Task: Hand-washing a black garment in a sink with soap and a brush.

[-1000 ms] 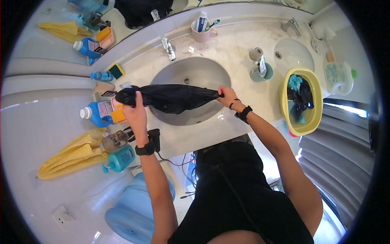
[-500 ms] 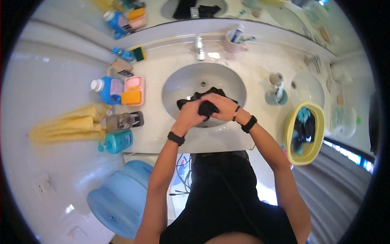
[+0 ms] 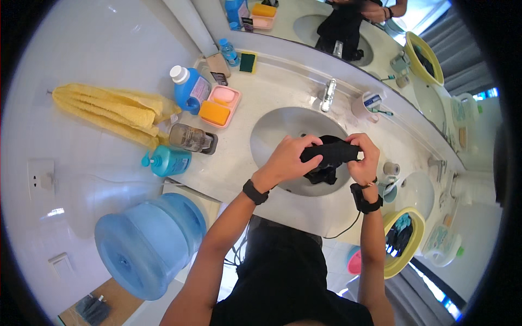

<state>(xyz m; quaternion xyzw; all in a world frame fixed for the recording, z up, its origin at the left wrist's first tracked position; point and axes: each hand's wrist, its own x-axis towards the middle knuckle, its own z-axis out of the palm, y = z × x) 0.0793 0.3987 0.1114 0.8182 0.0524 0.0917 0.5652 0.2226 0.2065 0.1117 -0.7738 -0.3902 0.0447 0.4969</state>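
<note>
Fingers [image 3: 312, 141] of the left hand [image 3: 288, 157] and right hand [image 3: 366, 161], curled closed, grip a black cloth [image 3: 333, 152] between them above the grey sink [image 3: 272, 136].

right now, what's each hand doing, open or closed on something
Left hand: closed, holding the left end of the bunched black fabric garment.
Right hand: closed, holding its right end.

The left hand [image 3: 288, 158] and right hand [image 3: 365, 162] are bare, each with a black wristband [image 3: 255, 192]; the right wristband [image 3: 371, 207] carries a black block [image 3: 356, 193] beside a thin bracelet [image 3: 373, 182]. The clothes [image 3: 283, 288] are black.
</note>
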